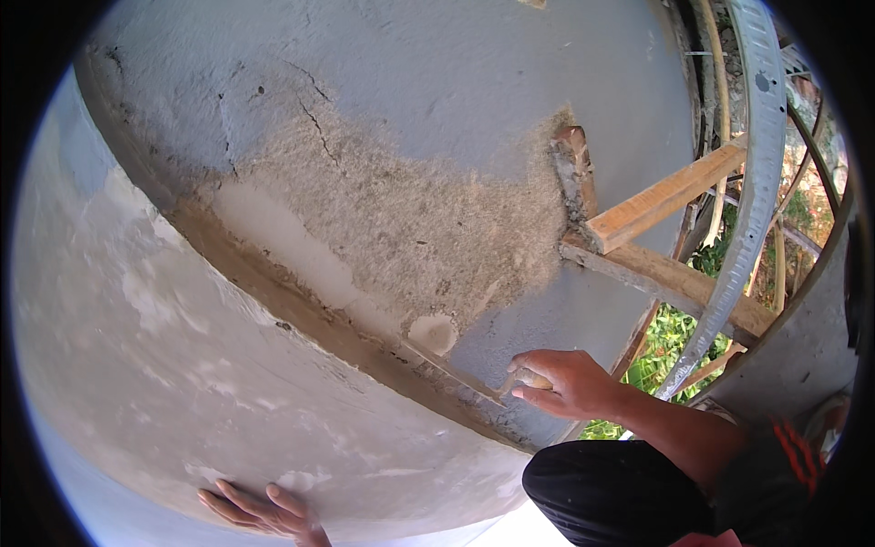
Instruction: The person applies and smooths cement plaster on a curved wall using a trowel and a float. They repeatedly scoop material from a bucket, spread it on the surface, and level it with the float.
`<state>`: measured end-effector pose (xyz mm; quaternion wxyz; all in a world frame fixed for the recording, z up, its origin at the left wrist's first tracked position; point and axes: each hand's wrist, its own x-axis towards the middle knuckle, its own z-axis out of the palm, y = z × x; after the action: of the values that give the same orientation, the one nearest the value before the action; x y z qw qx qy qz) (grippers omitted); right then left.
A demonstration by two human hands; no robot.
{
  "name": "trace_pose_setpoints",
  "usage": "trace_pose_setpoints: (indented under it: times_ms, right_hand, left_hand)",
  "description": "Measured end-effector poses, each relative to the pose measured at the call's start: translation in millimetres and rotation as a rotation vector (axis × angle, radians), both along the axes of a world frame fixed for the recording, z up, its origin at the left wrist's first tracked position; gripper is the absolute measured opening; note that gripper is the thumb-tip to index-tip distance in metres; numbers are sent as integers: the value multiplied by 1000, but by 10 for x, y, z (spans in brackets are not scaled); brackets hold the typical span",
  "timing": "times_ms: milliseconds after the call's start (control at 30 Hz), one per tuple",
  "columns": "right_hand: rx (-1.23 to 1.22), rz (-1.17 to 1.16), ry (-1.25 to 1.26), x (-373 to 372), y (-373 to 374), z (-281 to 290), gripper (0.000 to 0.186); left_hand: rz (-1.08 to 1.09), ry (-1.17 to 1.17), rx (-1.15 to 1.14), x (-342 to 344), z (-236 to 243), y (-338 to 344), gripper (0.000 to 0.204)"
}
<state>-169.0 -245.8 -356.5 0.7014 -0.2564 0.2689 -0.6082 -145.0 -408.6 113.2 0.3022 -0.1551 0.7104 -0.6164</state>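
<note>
A trowel (453, 371) with a thin blade is in my right hand (570, 387), whose fingers wrap round its handle. The blade lies along the corner where the rough plaster wall (401, 214) meets a pale smooth surface. Beside the blade's tip sits a round whitish patch (433, 335) on the wall. My left hand (260, 510) rests flat with fingers spread on the smooth plastered surface (182, 337), at the lower left. Nothing is in it.
Wooden beams (670, 191) jut from the wall at the right, next to a broken brick edge (574, 173). A perforated metal plank (752, 173) curves down past them. Green plants (670, 342) show below through gaps. Cracks (314, 118) run through the upper grey plaster. My dark-clothed knee (611, 492) is at the bottom.
</note>
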Motion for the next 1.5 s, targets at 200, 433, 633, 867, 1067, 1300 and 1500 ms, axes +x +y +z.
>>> trace_pose_setpoints:
  times_ms: [200, 433, 633, 867, 1067, 1300, 1500]
  right_hand:
    - [96, -96, -84, -395, -414, 36, 46]
    - [112, -212, -65, -537, -493, 91, 50]
    - [75, -126, -198, -639, -636, 150, 45]
    - [-10, -186, -281, -957, -1127, 264, 48]
    - [-71, -182, -258, -1156, -1494, 344, 51]
    - [-122, -236, -186, -1232, -1678, 454, 51]
    - [-99, -386, -135, -908, -1393, 489, 43]
  left_hand:
    - [-4, -12, -3, 1, 1, -7, 73]
    - [9, -5, -2, -26, -16, 23, 72]
    - [11, 27, 19, 7, -2, 32, 72]
    - [25, 34, 44, -39, -67, 13, 72]
    - [47, 44, 13, -34, -62, 57, 72]
    - [48, 44, 12, -26, -51, 63, 72]
    - [36, 32, 21, -49, -50, 51, 71]
